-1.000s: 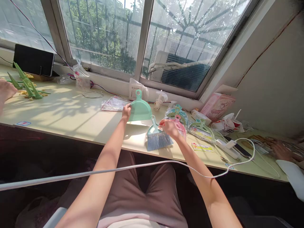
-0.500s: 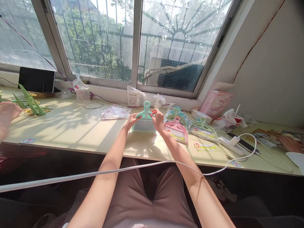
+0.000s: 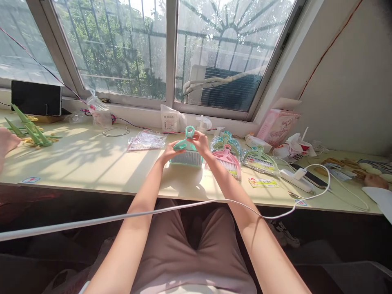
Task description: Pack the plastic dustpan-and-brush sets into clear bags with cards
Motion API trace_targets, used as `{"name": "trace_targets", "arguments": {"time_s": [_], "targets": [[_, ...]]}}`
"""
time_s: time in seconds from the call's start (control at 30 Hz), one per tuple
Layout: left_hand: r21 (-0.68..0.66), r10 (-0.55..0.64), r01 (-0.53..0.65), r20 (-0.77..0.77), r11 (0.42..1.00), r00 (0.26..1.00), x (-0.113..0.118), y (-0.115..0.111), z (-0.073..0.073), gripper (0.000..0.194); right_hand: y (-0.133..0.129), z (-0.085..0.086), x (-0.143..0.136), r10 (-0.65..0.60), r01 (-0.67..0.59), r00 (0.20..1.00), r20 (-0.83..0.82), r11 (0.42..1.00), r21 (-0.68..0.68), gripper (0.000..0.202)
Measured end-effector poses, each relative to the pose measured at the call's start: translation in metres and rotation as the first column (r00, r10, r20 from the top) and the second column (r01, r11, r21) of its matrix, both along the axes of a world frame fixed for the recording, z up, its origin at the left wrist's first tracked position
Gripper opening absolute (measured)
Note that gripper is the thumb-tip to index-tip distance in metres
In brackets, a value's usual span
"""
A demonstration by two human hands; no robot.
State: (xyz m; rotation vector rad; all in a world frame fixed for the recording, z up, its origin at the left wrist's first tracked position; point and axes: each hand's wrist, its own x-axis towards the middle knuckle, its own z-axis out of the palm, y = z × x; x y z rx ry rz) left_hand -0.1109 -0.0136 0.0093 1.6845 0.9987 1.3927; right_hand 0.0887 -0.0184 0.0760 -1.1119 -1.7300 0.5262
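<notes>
In the head view, a mint-green hand brush (image 3: 190, 157) with pale bristles stands upright over the table, together with a matching dustpan (image 3: 197, 149) behind it. My left hand (image 3: 170, 152) grips the left side of the set, thumb in front. My right hand (image 3: 200, 143) is closed at the upper right, its fingers pinching near the handle. Whether those fingers hold the brush, the dustpan or both is hidden. To the right lies a pink brush-and-dustpan set (image 3: 227, 157), with a green set (image 3: 260, 157) beyond it.
A yellow card (image 3: 263, 182) lies near the front edge. A white power strip (image 3: 296, 181) sits further right, and its white cable (image 3: 190, 205) crosses before me. Clear plastic bags (image 3: 147, 140) lie left. Other people's hands show at the far left (image 3: 9, 139) and far right (image 3: 376, 180).
My right hand has moved up slightly toward the handle, and the brush has tilted a little against the dustpan. My left hand keeps its hold. The whole view has shifted slightly.
</notes>
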Motion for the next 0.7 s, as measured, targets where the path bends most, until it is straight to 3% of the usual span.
{"name": "trace_targets", "arguments": {"time_s": [0.33, 0.57, 0.7], "targets": [[0.013, -0.072, 0.071, 0.051, 0.997, 0.996, 0.007, -0.002, 0.001, 0.067, 0.002, -0.002, 0.002, -0.128, 0.128, 0.992, -0.003, 0.992, 0.001, 0.032], [-0.026, -0.047, 0.05, 0.101, 0.998, 0.994, 0.007, 0.002, -0.001, 0.061, 0.008, -0.01, -0.003, -0.018, 0.018, 1.0, -0.006, 1.0, -0.01, 0.04], [-0.052, -0.034, 0.04, 0.104, 0.998, 0.994, -0.001, 0.005, -0.005, 0.064, -0.003, -0.018, 0.025, -0.014, 0.001, 0.989, 0.151, 0.996, 0.084, 0.057]]}}
